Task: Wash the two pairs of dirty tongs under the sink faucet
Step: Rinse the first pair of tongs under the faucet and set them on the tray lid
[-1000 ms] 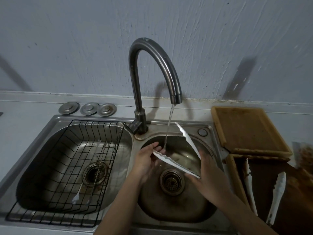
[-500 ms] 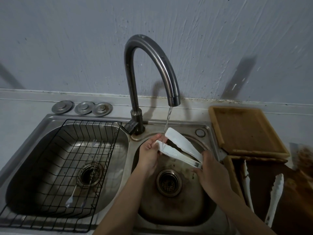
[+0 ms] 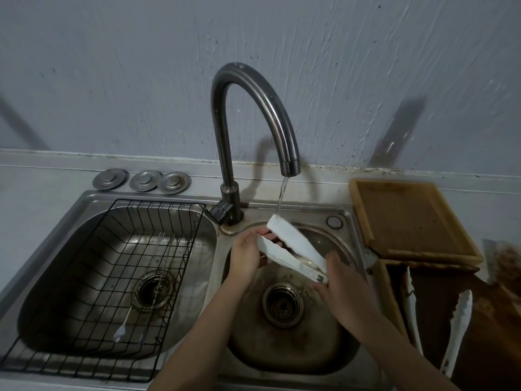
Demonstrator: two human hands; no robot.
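A white pair of tongs (image 3: pixel 293 244) is held over the right sink basin (image 3: pixel 287 351), its upper arm tip right under the running water from the dark curved faucet (image 3: pixel 287 162). My right hand (image 3: pixel 342 289) grips the hinge end of these tongs. My left hand (image 3: pixel 245 258) wraps around the tip of the lower arm. A second white pair of tongs (image 3: pixel 458 328) lies in a dirty wooden tray (image 3: pixel 392 300) to the right of the sink.
A black wire rack (image 3: pixel 84 334) with a fork and a spoon (image 3: pixel 124 328) sits in the left basin. Three metal drain covers (image 3: pixel 142 180) lie behind it. Another wooden tray (image 3: pixel 408 218) rests at the back right.
The tongs turned so their flat sides face up, and the arms closed nearer together. The upper tip moved under the water stream. Both hands kept their hold.
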